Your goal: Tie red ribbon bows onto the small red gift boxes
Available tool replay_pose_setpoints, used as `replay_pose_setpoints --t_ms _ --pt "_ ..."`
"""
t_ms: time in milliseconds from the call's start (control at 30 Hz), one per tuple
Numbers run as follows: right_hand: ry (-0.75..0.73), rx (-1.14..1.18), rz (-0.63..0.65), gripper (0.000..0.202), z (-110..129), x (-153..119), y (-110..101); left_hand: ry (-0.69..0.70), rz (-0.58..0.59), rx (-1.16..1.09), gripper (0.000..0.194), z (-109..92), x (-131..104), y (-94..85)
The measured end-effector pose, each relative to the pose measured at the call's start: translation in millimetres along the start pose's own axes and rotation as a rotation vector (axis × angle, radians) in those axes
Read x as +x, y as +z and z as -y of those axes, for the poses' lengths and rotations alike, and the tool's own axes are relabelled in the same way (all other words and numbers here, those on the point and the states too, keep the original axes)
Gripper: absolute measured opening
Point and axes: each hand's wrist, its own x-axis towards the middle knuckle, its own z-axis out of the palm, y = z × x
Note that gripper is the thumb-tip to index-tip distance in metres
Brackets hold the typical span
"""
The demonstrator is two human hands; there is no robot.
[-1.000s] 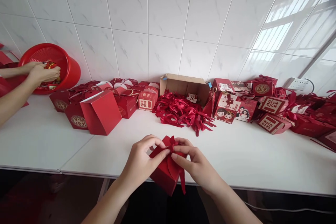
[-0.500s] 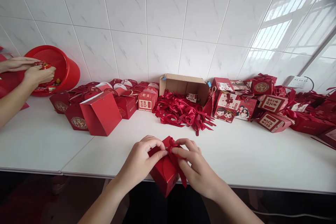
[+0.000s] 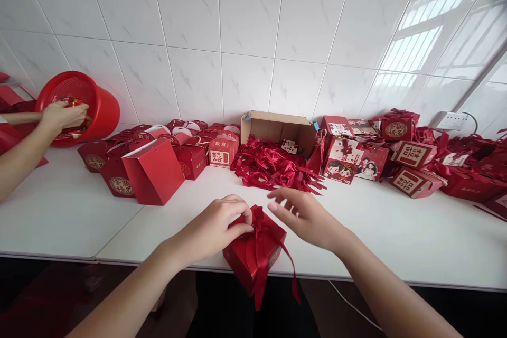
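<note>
A red gift box (image 3: pixel 242 264) stands at the table's front edge, directly before me. Red ribbon (image 3: pixel 259 253) is tied over its top, with long tails hanging down the front and right side. My left hand (image 3: pixel 222 224) pinches the ribbon at the knot on the left, thumb and forefinger together. Just right of the box, my right hand (image 3: pixel 307 216) hovers in the air with fingers apart and nothing in it. Beyond the hands lies a heap of loose red ribbons (image 3: pixel 273 166), spilling from an open cardboard box (image 3: pixel 257 122).
Several red gift boxes (image 3: pixel 190 161) crowd the left, with a plain one (image 3: pixel 156 174) in front. More decorated boxes (image 3: pixel 343 163) are piled right, near a power strip (image 3: pixel 451 120). Far left, another person's hand (image 3: pixel 63 116) holds wrapped sweets at a tipped red basket (image 3: pixel 105 113).
My right hand has let go of the ribbon and moved up and right, opening. The ribbon tails now hang looser. The other person's hands have shifted slightly into the basket.
</note>
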Motion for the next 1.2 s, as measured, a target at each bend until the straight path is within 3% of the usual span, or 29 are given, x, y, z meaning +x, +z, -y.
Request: replay_pose_setpoints --t_ms 167,267,400,500,633,733,867,1200 --pt "0.055 0.261 0.207 0.023 -14 36 12 0.076 0.09 0.109 0.013 -4 8 -10.9" --pt "-0.106 0.221 0.205 0.023 -17 34 12 0.115 0.125 0.172 0.015 -3 10 -16.9" --pt "-0.432 0.004 0.154 0.041 -13 18 8 0.139 0.143 0.241 0.015 0 13 -21.5" --pt "-0.545 -0.181 0.165 0.044 -13 9 10 0.169 0.122 0.211 0.015 3 16 -22.1" --pt "-0.597 -0.325 0.175 0.035 -20 4 17 0.179 0.085 0.216 0.018 7 20 -22.3" --pt "-0.606 -0.284 0.184 0.031 -27 1 21 0.147 0.09 0.254 0.018 10 20 -22.3" --pt "-0.576 -0.235 0.163 0.04 -31 -1 24 0.086 0.116 0.131 0.011 11 16 -22.5" --pt "-0.554 -0.161 0.179 0.04 -25 -1 28 0.07 0.212 -0.024 0.014 17 13 -19.1"
